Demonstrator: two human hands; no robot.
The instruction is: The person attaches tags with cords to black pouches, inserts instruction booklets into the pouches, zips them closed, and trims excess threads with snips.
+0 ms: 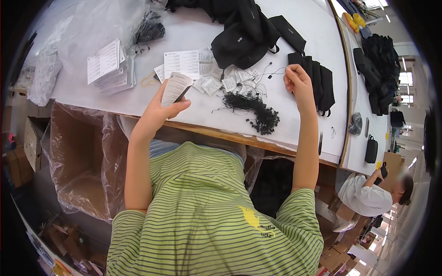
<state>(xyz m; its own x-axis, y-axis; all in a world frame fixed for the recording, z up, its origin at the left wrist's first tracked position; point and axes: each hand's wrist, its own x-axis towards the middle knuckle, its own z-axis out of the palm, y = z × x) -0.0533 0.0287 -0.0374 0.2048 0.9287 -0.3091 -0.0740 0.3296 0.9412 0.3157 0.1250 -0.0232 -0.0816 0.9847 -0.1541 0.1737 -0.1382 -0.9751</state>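
In my left hand (161, 110), closed at the table's front edge, is a white printed tag (176, 87), with something dark just behind it. My right hand (298, 83) is raised over the right side of the table, fingers pinched on a thin black tag string (276, 72). Between my hands lies a tangled heap of black tag strings (258, 112). Small white labels (212, 85) are scattered behind the heap, beside larger printed cards (182, 62). Just right of my right hand, black pouches (326, 85) lie in an overlapping row.
A stack of printed cards (110, 69) stands at left near clear plastic bags (85, 27). Black bags (244, 37) lie at the back. A plastic-lined carton (76, 156) sits below the table's left front. At far right, a person in white (368, 195) holds a dark item.
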